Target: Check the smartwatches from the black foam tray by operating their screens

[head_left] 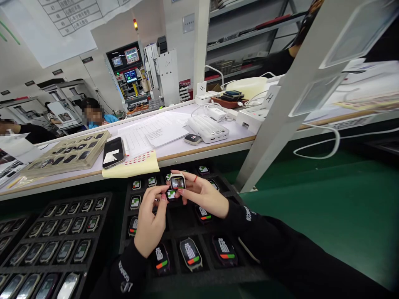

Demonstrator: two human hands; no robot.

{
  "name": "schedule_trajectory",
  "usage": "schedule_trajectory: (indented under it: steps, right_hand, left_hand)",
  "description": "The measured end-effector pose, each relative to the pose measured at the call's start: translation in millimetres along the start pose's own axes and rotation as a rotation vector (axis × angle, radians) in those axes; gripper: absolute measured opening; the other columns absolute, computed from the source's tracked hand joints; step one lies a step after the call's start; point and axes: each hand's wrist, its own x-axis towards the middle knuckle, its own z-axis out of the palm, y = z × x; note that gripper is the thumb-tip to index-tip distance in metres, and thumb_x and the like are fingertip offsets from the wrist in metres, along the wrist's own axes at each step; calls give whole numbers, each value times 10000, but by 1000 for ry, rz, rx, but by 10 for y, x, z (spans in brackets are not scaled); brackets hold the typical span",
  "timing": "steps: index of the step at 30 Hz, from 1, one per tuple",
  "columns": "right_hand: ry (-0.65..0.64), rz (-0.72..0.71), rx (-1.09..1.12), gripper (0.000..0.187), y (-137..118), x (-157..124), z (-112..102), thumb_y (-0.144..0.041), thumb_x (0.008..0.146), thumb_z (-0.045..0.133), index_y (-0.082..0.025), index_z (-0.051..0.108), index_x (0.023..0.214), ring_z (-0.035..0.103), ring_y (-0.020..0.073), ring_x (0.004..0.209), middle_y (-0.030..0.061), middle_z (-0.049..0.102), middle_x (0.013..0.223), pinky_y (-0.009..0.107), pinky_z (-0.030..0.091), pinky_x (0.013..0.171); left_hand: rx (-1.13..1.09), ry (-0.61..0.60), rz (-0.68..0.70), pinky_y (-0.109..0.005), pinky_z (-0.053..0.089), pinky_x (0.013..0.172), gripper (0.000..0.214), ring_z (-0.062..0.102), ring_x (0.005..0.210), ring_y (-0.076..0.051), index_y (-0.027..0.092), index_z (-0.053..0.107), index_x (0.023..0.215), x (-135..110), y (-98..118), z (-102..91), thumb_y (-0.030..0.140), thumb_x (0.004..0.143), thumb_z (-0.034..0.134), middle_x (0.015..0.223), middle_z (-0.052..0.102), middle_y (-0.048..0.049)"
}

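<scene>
My right hand (204,194) grips a smartwatch (178,182) by its edges, thumb below and fingers behind and above. The watch has a pale case and no strap, and its lit screen faces me. Beside it is my left hand (151,220), fingers half curled and thumb apart, the tips close to the watch's left edge. Whether they touch it I cannot tell. Beneath both hands lies a black foam tray (182,222) with more watches in its pockets. Several, such as the watch at the front (190,252), show white text with red and green bars.
A second black tray (102,220) of watches lies to the left. On the bench above are a phone (113,153), a yellow sheet with red marks (134,165), a watch (192,139), a white power bank (208,128) and a tray of parts (67,151). A slanted metal post (274,124) stands right.
</scene>
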Motion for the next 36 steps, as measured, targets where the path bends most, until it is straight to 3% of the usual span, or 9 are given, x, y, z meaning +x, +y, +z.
schedule_trajectory:
  steps: [7,13,23,31,36]
  right_hand:
    - [14,6,15,461,-1,5,-14,-402,859,681,-160,552,1229,610,165,713,52,630,838,236,502,530]
    - [-21,-14,6,549,-1,-8,-3,-290,789,749,-188,504,1269,611,171,773,94,638,1038,260,534,576]
    - [1,33,61,480,11,8,-11,-391,836,709,-172,543,1229,623,171,748,98,648,1016,259,541,561]
    - [-34,12,21,494,23,-6,-9,-293,776,748,-194,535,1210,624,184,818,85,598,1070,263,568,568]
    - [-79,183,-33,552,76,-21,-19,-411,818,724,-236,453,1266,674,182,801,52,551,1058,292,602,625]
  left_hand:
    - [-2,-9,9,-267,473,780,215,579,918,-139,293,593,1123,0,18,-5,297,959,453,1161,566,-30]
    - [-17,-3,11,-260,477,764,206,581,909,-133,294,596,1112,2,6,-7,296,959,458,1160,564,-26]
    - [-5,-6,27,-270,483,778,208,574,959,-156,289,610,1098,2,5,-6,293,957,458,1150,560,-38]
    - [9,31,12,-269,473,772,221,588,890,-144,256,600,1114,13,4,-16,296,954,454,1121,566,-53]
    - [128,117,5,-276,475,749,259,598,844,-150,229,589,1139,113,-22,-203,337,940,461,1102,593,-67]
